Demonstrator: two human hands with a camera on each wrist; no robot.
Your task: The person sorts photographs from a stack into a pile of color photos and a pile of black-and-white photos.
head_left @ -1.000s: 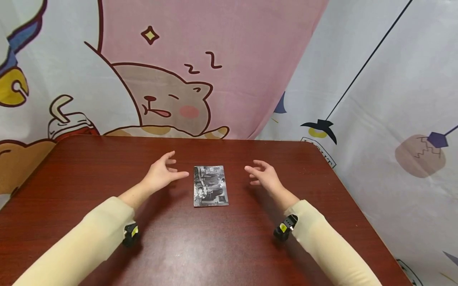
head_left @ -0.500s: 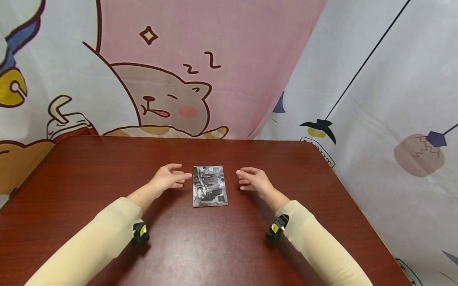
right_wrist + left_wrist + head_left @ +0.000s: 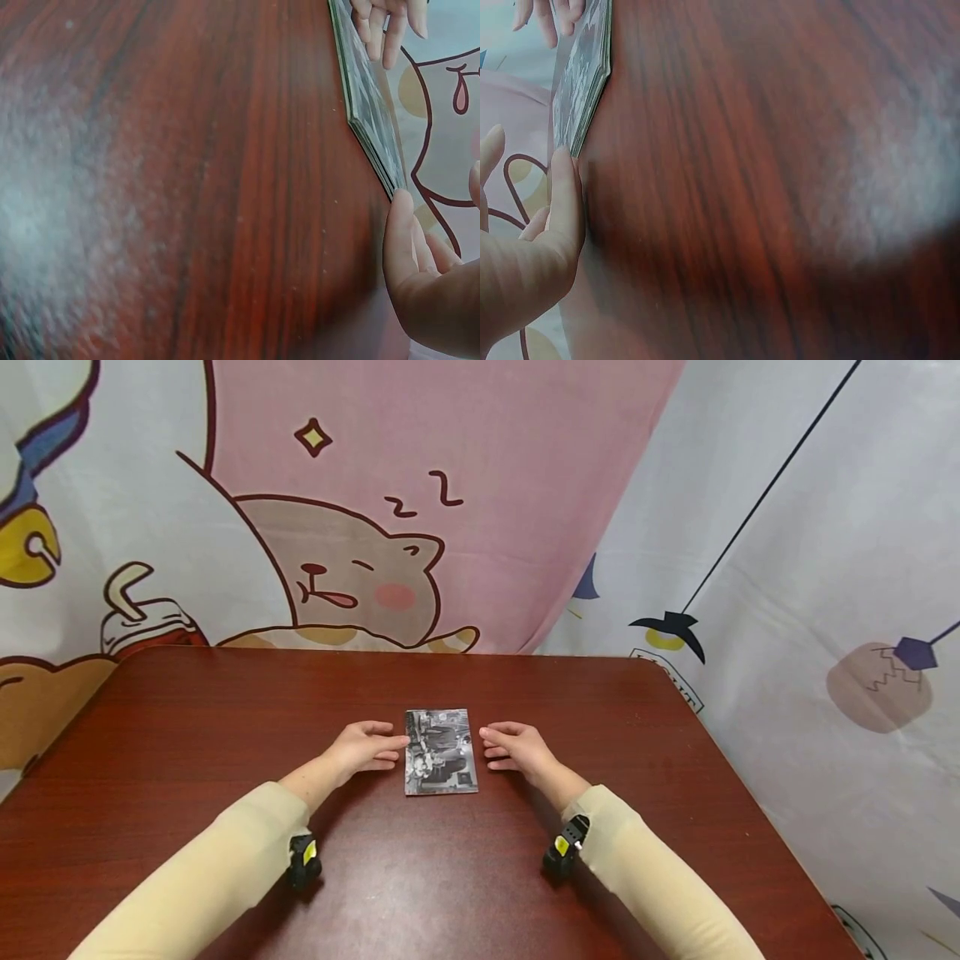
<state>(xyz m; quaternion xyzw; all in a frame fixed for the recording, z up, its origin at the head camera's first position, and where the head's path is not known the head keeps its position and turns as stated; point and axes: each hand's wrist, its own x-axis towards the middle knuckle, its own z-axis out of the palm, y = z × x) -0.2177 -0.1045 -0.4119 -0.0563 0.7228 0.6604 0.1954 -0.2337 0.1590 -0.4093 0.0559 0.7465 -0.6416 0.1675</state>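
A thin stack of cards point(image 3: 442, 753), its top bearing a black-and-white picture, lies flat on the dark red-brown table. Layered edges of the stack point(image 3: 592, 86) show in the left wrist view. My left hand point(image 3: 363, 748) is at its left side, the thumb tip overlapping that edge in the head view, the other fingers loosely extended. On the opposite side, my right hand point(image 3: 521, 750) stands just off the right edge, fingers slightly bent and apart. In the right wrist view, the right hand's point(image 3: 424, 281) thumb tip reaches right to the stack's near corner. Neither hand grips it.
The wood-grained table point(image 3: 420, 893) has rounded far corners. Behind it hangs a cloth backdrop point(image 3: 525, 485) with cartoon drawings, continuing along the right side. Dark straps with small devices point(image 3: 303, 860) sit at both wrists over cream sleeves.
Both hands have moved inward and lower, from well apart to close beside the stack on either side. The stack has stayed in place.
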